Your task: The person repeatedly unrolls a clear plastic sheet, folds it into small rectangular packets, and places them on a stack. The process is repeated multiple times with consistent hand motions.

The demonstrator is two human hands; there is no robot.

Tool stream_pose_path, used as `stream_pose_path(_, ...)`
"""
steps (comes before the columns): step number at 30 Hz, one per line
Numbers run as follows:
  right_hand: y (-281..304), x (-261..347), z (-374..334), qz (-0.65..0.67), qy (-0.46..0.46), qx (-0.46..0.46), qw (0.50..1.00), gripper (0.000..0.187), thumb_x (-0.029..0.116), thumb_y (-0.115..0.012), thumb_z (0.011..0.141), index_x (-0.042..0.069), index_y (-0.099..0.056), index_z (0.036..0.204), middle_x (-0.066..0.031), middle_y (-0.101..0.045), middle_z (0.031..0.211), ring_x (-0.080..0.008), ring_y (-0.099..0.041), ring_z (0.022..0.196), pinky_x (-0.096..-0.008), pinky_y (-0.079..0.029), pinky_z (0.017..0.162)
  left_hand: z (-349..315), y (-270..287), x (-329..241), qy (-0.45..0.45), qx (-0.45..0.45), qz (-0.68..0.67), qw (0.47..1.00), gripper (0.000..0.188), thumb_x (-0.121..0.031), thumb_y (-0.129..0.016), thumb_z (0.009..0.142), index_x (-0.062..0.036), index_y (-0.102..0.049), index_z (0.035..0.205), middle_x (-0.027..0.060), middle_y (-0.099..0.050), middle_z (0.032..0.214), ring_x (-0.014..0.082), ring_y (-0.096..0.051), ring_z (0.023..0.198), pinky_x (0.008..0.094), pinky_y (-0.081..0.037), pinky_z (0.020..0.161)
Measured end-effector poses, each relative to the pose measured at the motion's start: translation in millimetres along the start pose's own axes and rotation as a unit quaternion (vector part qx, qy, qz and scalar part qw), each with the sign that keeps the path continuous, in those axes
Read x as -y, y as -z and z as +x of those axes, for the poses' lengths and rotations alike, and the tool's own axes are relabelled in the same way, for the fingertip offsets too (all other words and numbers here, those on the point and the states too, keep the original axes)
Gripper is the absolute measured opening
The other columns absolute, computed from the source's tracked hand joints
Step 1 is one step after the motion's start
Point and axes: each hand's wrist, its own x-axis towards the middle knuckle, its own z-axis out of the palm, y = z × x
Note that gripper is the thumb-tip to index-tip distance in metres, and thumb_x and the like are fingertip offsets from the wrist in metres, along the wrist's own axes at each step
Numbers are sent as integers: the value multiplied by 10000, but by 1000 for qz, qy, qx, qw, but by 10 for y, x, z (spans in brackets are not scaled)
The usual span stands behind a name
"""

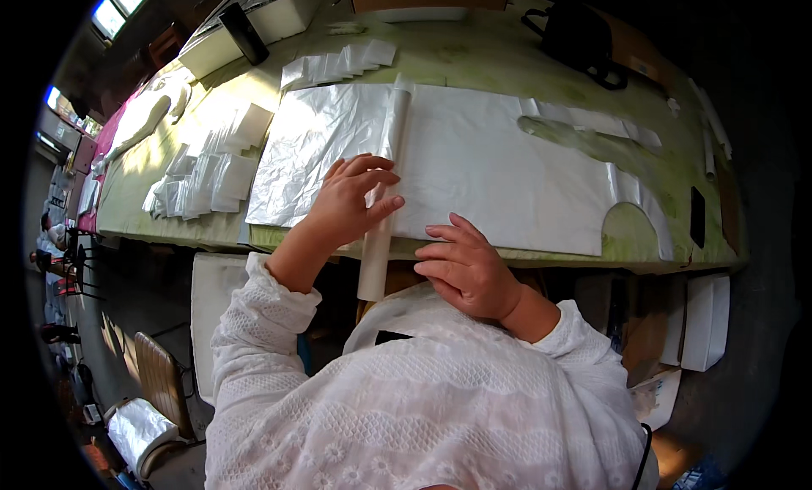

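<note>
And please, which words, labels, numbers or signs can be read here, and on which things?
No text can be read.
White plastic bag, pale tube: no readable words.
Brown cardboard beside the black bag: small pale mark, too blurred.

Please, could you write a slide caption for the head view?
Left hand over a pale roll across a flat white plastic bag, right hand nearby.

Hands [351, 204]: clocked in at two, a full pair!
Pale tube [385, 245]: came up just once, one!
Plastic handles [600, 123]: reached two, matching the hands!
White sleeves [258, 329]: doubled up, two again!
White packets [230, 184]: overlapped too tightly for a sure count!
Black cylinder [244, 35]: added one.
Black bag [577, 40]: made one.
Flat dark slab [697, 218]: chipped in one!
</note>
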Motion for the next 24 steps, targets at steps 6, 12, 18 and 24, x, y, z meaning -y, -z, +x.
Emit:
stream_pose_path(6,-18,12,-266,27,-32,-7,999,253,21,-763,783,114,-756,1019,-47,-726,1071,-315,-638,1172,-558,-458,1096,-296,226,42,32,-133,118,983,359,-228,-795,836,-143,-674,1163,45,-614,1342,319,-500,1337,459,-400,1138)
stream_pose_path(12,4,-1,-381,37,-41,-1,998,248,13,-750,790,109,-753,1019,-49,-730,1069,-305,-656,1129,-548,-473,1077,-370,498,561,293,-65,131,945,556,-4,-505,893,-133,-564,1431,79,-521,1508,340,-445,1403,433,-352,1200)
stream_pose_path(18,36,-13,-389,51,-39,-10,998,269,-6,-736,793,99,-728,1040,-59,-730,1028,-306,-667,1084,-538,-481,1056,-287,318,854,349,22,292,890,793,-412,-592,972,-173,-240,1641,98,-262,1694,357,-246,1553,437,-240,1262)
stream_pose_path(24,35,12,-440,56,-39,-20,997,265,-30,-715,787,92,-718,1023,-62,-731,1016,-314,-674,1064,-530,-489,1037,-305,770,1293,457,27,229,859,880,-505,-596,961,-170,-176,1658,145,-329,1658,342,-395,1482,429,-319,1220)
